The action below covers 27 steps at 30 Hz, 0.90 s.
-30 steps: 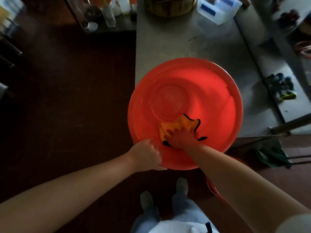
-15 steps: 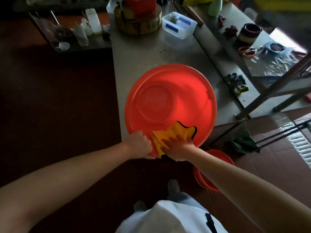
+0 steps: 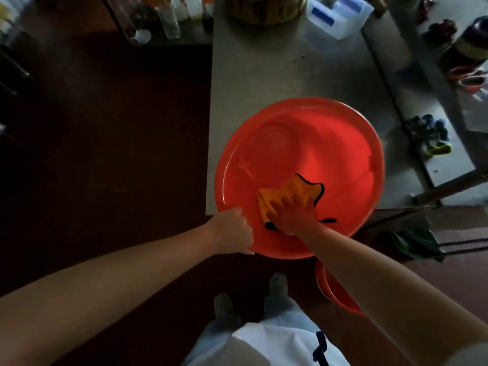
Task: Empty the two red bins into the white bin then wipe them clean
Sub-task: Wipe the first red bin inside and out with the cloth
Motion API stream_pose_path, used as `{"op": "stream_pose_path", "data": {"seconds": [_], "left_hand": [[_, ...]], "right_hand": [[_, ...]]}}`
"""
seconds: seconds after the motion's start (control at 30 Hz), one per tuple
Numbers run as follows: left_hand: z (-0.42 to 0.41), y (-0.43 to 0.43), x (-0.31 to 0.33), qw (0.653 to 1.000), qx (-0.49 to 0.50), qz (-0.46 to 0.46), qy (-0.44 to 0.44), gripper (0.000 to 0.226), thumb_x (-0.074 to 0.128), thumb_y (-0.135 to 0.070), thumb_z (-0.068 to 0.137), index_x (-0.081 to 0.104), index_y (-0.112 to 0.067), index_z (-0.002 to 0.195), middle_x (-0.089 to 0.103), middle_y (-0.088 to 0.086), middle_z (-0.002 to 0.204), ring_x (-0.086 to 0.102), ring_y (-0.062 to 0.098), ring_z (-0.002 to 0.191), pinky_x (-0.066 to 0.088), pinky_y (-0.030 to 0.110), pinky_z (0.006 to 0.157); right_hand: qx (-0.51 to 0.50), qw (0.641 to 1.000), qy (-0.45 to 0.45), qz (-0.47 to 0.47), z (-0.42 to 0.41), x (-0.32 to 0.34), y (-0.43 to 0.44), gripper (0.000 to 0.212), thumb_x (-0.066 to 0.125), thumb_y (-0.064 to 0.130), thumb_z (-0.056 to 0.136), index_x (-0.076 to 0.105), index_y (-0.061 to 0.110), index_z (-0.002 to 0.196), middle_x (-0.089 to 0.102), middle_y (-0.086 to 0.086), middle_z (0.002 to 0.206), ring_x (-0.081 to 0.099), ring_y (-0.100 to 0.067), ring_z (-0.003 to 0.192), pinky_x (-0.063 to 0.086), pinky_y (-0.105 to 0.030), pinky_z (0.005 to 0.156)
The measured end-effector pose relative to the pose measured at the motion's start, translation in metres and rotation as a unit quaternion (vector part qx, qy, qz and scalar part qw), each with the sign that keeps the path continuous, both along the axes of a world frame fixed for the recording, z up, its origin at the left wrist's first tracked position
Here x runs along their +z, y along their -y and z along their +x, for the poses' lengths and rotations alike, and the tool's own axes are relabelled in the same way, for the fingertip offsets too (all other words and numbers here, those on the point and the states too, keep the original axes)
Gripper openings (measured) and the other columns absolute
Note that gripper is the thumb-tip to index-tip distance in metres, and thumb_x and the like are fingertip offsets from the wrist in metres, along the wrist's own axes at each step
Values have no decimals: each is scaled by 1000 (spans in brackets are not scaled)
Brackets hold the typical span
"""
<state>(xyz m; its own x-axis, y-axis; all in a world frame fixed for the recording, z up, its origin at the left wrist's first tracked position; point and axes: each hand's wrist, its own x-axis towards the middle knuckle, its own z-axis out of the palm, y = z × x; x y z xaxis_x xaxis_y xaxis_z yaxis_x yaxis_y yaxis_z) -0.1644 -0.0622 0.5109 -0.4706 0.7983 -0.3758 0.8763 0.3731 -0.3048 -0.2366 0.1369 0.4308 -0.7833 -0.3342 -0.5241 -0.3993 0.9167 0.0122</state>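
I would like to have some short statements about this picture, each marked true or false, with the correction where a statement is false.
1. The right hand presses an orange cloth against the inside of the big red bin. True.
2. The left hand lies flat on the grey table. False: it grips the near rim of the big red bin.
3. The big red bin is full of objects. False: only the cloth and the right hand are in it.
4. A second red bin is on the floor, only partly visible. True.
5. The big red bin stands on the floor. False: it is on the grey table, past its near edge.
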Motion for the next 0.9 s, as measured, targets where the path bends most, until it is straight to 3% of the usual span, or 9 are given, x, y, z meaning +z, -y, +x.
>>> {"op": "stream_pose_path", "data": {"seconds": [0.07, 0.23, 0.37, 0.47, 0.57, 0.7, 0.9], "left_hand": [[3, 4, -5, 1000, 17, 4, -22, 68, 27, -66, 101, 70, -16, 87, 71, 4, 90, 66, 23, 82, 51, 37, 84], [13, 19, -10, 995, 74, -23, -62, 69, 34, -68, 98, 66, -13, 123, 67, 15, 125, 65, 32, 111, 45, 44, 103], [17, 29, -13, 991, 109, -49, -53, 71, 34, -68, 98, 59, -12, 134, 60, 18, 137, 58, 36, 125, 35, 49, 113], [13, 28, -9, 991, 108, -64, -43, 74, 34, -69, 96, 59, -10, 132, 61, 19, 134, 58, 38, 123, 35, 51, 113], [7, 23, -2, 993, 85, -73, -44, 71, 33, -69, 93, 67, -12, 120, 69, 15, 118, 66, 33, 108, 41, 48, 108], [-2, 17, 4, 994, 63, -81, -46, 66, 48, -72, 88, 72, -13, 102, 73, 12, 101, 68, 30, 91, 44, 46, 101], [-15, 3, 12, 994, 47, -89, -32, 58, 54, -66, 90, 70, -12, 104, 72, 11, 104, 68, 29, 96, 40, 46, 99]], "right_hand": [[9, 1000, -13, -10, -13, -13, 3, 54, 28, 59, 102, 35, 37, 150, 37, -1, 152, 24, -37, 144, 19, -71, 112], [-23, 998, 49, -31, -38, -34, 9, 63, 21, 65, 99, 22, 39, 156, 22, -2, 164, 11, -35, 152, 3, -68, 116], [-14, 999, 20, -34, -29, -35, 9, 63, 23, 64, 100, 25, 36, 156, 27, -3, 161, 15, -35, 150, 7, -66, 116], [-14, 999, 24, -26, -19, -28, 5, 63, 22, 64, 99, 24, 37, 156, 28, -4, 161, 17, -36, 149, 7, -66, 116], [-17, 1000, 21, -10, -2, -18, -2, 61, 21, 64, 99, 21, 40, 156, 26, 0, 161, 16, -35, 149, 9, -67, 115], [-36, 999, 10, -6, 28, -4, -15, 62, 19, 66, 99, 18, 42, 156, 21, 2, 163, 12, -34, 151, 10, -66, 115], [-79, 996, 45, -4, 64, 19, -27, 64, 16, 66, 99, 8, 44, 158, 6, 6, 168, -3, -30, 154, 2, -65, 117]]}}
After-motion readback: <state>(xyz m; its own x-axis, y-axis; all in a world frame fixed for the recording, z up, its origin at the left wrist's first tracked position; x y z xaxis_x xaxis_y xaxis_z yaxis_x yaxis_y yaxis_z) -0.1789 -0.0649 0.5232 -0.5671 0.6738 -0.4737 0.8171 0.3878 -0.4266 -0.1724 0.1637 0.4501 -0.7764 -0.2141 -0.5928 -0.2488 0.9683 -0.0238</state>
